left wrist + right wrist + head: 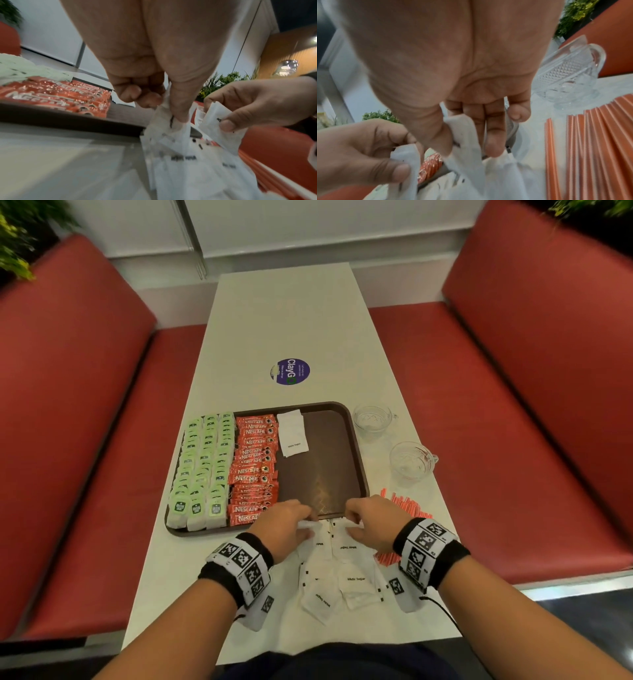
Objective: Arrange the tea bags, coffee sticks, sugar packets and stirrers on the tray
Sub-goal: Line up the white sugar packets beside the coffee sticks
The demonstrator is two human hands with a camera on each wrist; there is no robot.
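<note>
A brown tray point(356, 460) holds rows of green tea bags point(202, 460), red coffee sticks point(255, 463) and one white sugar packet point(292, 432). A pile of white sugar packets point(339, 573) lies on the table in front of the tray. My left hand point(286, 525) pinches the top edge of a sugar packet point(164, 112) at the pile's far end. My right hand point(371, 522) pinches another packet point(462, 129) beside it, also seen in the left wrist view point(221, 121). Orange stirrers point(407, 505) lie right of the pile.
Two clear glass cups point(373, 419) point(412, 462) stand on the white table point(291, 320) right of the tray. A purple round sticker point(290, 372) sits beyond the tray. Red padded benches point(75, 392) flank the table on both sides.
</note>
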